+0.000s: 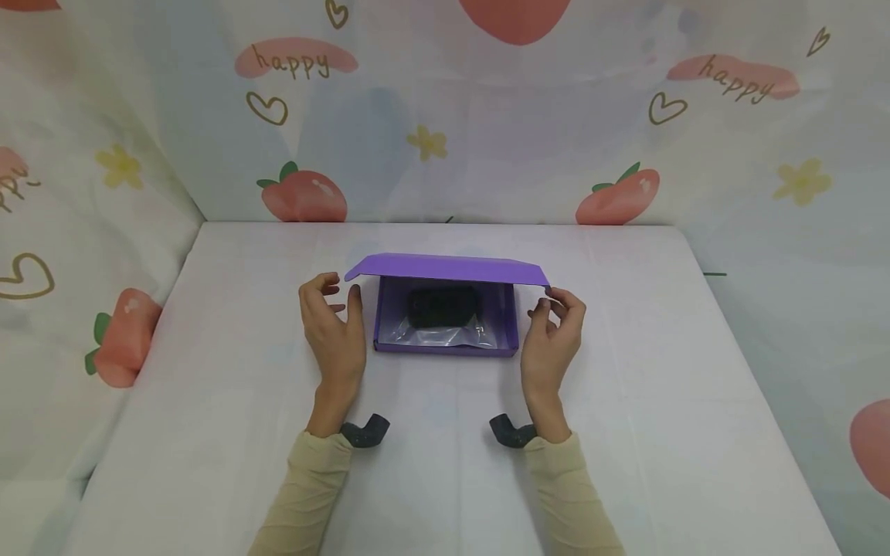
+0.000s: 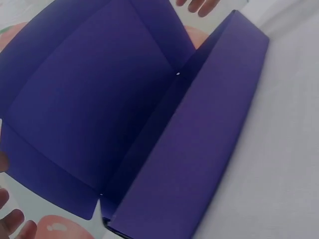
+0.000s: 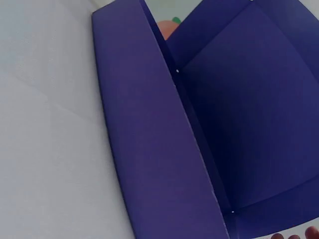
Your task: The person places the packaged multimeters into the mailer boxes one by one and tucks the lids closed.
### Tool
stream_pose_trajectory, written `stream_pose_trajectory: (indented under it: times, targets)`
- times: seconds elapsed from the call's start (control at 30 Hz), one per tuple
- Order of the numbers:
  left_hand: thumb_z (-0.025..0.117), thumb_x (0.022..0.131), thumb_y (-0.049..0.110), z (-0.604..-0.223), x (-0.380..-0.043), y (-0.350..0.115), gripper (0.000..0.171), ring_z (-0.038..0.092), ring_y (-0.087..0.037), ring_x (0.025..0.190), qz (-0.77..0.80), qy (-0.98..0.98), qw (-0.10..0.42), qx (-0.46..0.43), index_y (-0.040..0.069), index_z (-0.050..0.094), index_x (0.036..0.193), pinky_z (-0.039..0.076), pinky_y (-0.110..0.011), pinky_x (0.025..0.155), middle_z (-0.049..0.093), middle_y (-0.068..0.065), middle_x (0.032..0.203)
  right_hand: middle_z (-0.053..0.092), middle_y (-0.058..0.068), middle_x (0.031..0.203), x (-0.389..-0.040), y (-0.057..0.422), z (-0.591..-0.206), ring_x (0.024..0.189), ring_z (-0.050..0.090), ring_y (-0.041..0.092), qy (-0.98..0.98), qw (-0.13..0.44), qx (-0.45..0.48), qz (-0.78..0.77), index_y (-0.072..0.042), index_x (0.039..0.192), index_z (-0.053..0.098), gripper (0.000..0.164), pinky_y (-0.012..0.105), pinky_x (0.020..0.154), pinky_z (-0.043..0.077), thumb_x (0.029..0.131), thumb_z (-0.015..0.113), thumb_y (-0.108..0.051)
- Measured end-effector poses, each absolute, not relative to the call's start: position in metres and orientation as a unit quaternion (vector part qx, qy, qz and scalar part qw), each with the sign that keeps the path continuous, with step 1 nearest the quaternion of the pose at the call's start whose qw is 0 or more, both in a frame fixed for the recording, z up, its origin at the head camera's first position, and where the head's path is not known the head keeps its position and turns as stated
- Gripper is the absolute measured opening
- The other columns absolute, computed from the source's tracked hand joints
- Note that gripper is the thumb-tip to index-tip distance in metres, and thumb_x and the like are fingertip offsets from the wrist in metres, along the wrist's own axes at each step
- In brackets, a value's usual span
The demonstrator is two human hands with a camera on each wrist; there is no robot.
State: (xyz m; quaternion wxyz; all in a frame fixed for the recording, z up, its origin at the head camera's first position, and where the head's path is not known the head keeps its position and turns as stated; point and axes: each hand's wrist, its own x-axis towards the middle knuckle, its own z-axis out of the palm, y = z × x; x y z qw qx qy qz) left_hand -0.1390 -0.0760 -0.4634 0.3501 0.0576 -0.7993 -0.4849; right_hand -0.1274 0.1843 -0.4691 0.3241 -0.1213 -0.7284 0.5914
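Sleeves: pale yellow, the left sleeve [image 1: 299, 494] and right sleeve [image 1: 573, 494] reaching in from the near edge.
Wrist pieces: a bent black piece on the left wrist [image 1: 367, 432] and another on the right wrist [image 1: 511, 432], both angled inward.
Left hand: the left hand [image 1: 335, 332] stands beside the box's left side, thumb raised, fingers loosely bent and holding nothing; the fingertips lie just beside the lid's left corner.
Right hand: the right hand [image 1: 552, 336] stands at the box's right side, fingers bent, tips at the lid's right corner; whether they grip it, one cannot tell.
Box: a shallow purple box [image 1: 445, 350] rests between the hands; both wrist views show its plain front wall.
Contents: a clear plastic bag [image 1: 448, 337] within the box, with a dark object [image 1: 441, 306] toward the back; its exact nature cannot be made out.
Lid: the purple lid [image 1: 448, 268] is raised above the far part of the box, wider than the box, with flaps along its sides.
Table: a white-covered table [image 1: 660, 386] beneath everything.
Backdrop: a pale printed cloth [image 1: 487, 154] with red fruits, yellow flowers, heart outlines and the word "happy".
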Motion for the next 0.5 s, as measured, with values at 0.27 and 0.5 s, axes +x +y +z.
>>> stream_pose_trajectory:
  times: [0.27, 0.5]
  targets:
    - [0.064, 0.103, 0.015, -0.457, -0.149, -0.081, 0.017, 0.062, -0.033, 0.106, -0.458, -0.806, 0.375, 0.034, 0.002, 0.069, 0.114, 0.049, -0.036, 0.082, 0.072, -0.016, 0.110, 0.065, 0.021, 0.120, -0.132, 0.187, -0.460, 0.097, 0.064, 0.007, -0.727, 0.339, -0.108, 0.587, 0.008, 0.124, 0.060, 0.024, 0.017, 0.079, 0.054, 0.106, 0.054, -0.006]
    - [0.065, 0.102, 0.014, -0.451, -0.155, -0.077, 0.015, 0.060, -0.035, 0.103, -0.461, -0.806, 0.369, 0.032, 0.001, 0.071, 0.108, 0.044, -0.030, 0.082, 0.074, -0.016, 0.106, 0.065, 0.033, 0.117, -0.134, 0.180, -0.449, 0.101, 0.062, 0.011, -0.720, 0.357, -0.105, 0.585, 0.015, 0.118, 0.063, 0.022, 0.016, 0.080, 0.052, 0.104, 0.055, 0.000]
